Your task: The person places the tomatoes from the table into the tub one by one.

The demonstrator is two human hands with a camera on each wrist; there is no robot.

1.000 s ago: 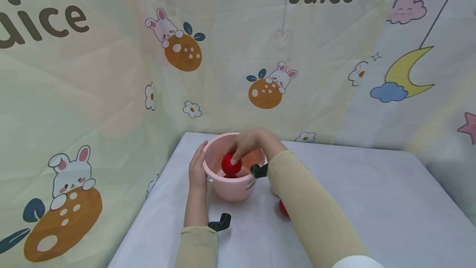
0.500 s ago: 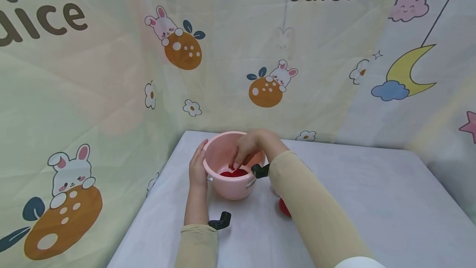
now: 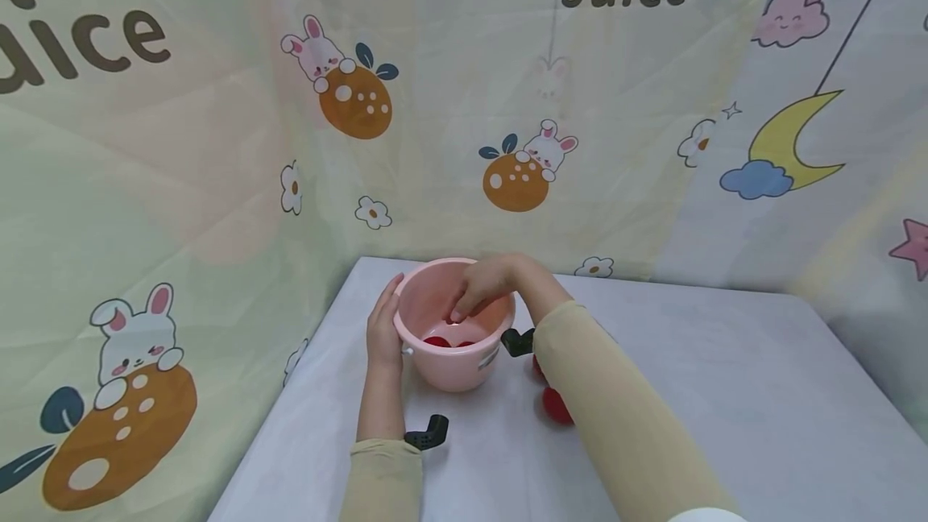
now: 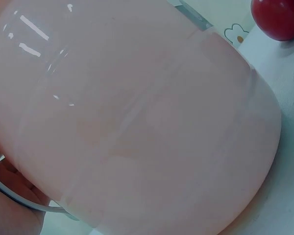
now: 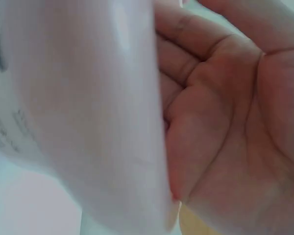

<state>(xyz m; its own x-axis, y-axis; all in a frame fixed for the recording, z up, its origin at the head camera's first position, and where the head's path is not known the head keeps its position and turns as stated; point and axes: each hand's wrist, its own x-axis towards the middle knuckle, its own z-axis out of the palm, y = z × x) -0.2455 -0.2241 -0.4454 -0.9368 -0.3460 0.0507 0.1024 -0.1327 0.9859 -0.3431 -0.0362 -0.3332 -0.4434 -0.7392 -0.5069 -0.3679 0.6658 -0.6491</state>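
A pink bucket [image 3: 453, 370] stands upright on the table. My left hand [image 3: 384, 333] rests along its left wall with the fingers straight; in the left wrist view part of that hand [image 4: 14, 210] shows beside the bucket's handle [image 4: 24, 200]. Inside the mouth of the bucket, my right hand [image 3: 487, 287] hangs with loosely bent fingers and holds nothing. Below it, the tops of red balls [image 3: 437, 341] show over the near rim. The palm [image 5: 210, 132] faces the right wrist camera, partly covered by the bucket wall.
Right of the bucket a red ball [image 3: 557, 407] lies on the white table [image 3: 725, 393]. Another red ball [image 3: 538, 369] is mostly hidden by the right sleeve [image 3: 623, 409]. A printed cloth [image 3: 435, 143] hangs behind the table and at its left.
My right hand lowered a red ball into the bucket and let go of it. The hand has since risen a little, and the sleeve shifted right, uncovering more red balls. The left hand stays put.
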